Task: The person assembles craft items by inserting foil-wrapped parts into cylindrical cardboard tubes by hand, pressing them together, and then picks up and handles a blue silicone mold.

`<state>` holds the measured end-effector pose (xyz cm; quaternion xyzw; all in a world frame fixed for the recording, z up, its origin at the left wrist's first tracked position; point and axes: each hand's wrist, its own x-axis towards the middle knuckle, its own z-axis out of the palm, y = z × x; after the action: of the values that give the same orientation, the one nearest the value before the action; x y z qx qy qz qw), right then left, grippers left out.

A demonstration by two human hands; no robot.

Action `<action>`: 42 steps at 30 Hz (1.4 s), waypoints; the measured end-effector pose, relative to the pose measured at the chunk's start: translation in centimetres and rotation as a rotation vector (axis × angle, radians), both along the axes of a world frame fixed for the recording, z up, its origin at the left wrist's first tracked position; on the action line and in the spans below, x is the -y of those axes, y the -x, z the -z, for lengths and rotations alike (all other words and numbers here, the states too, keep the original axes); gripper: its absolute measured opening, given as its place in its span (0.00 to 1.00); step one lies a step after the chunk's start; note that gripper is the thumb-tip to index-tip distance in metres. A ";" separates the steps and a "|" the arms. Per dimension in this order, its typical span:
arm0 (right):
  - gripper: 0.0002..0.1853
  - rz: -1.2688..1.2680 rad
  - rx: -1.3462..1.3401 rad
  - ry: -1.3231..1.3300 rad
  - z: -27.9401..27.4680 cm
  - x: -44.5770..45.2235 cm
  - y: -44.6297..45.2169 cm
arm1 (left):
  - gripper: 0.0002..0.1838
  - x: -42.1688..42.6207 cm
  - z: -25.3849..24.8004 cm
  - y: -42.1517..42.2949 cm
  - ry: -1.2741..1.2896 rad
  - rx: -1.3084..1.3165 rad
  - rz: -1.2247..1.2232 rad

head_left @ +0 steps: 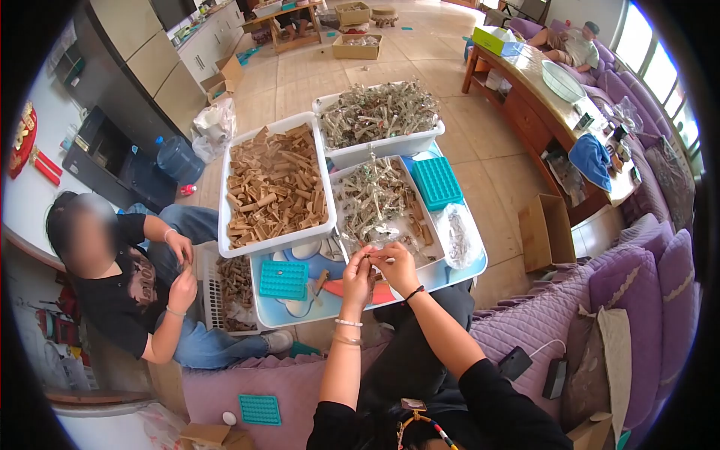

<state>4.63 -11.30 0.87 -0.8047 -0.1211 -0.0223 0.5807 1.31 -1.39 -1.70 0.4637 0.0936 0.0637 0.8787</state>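
My left hand [358, 271] and my right hand [395, 266] meet over the near edge of the table [330, 309], fingers pinched together. Something small and dark is between the fingertips, too small to name. Just beyond them, a white tray [429, 241] holds clear plastic-wrapped pieces [377, 196] and some brown pieces. Left of that stands a white bin [276, 244] of brown cardboard-like pieces [277, 187]. A teal grid tray [284, 280] lies left of my hands, and another teal tray [438, 183] sits at the right, above a clear plastic bag [459, 237].
A co-worker [127, 270] sits at the left, hands raised together. Another white bin [352, 156] of wrapped pieces stands at the back. A cardboard box [546, 232] and wooden table [517, 112] are right, near the purple sofa [540, 322]. Another person [581, 49] sits farther back.
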 end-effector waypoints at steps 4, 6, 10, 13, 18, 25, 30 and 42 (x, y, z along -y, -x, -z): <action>0.06 -0.046 0.051 0.038 0.0 0.1 -0.4 | 0.13 0.0 -0.2 0.0 -0.009 -0.016 0.012; 0.07 -0.080 -0.014 0.060 -0.3 0.7 -0.9 | 0.13 -0.1 -0.2 0.1 0.001 -0.017 0.039; 0.08 -0.094 -0.258 -0.040 0.4 1.2 -1.0 | 0.13 0.0 -0.2 -0.1 -0.025 -0.036 0.082; 0.09 -0.076 -0.416 -0.209 0.7 1.2 -1.0 | 0.13 -0.1 -0.7 0.1 -0.017 -0.019 0.108; 0.12 -0.137 -0.643 -0.497 0.0 1.6 -1.3 | 0.13 0.0 -0.6 0.1 -0.019 -0.033 0.114; 0.14 -0.103 -0.398 -0.377 -0.1 1.4 -0.9 | 0.12 -0.7 0.4 -0.1 0.121 0.011 -0.006; 0.27 -0.330 -0.437 -0.468 -1.0 1.3 1.7 | 0.10 0.1 -1.7 0.0 0.239 0.038 -0.166; 0.08 -0.100 -0.236 -0.269 0.3 0.4 3.1 | 0.12 1.1 -1.9 -0.4 0.164 0.155 -0.258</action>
<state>1.57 -11.72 0.59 -0.7098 -0.0879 0.0853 0.6937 1.68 -2.46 0.20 0.3685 0.0892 0.2034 0.9027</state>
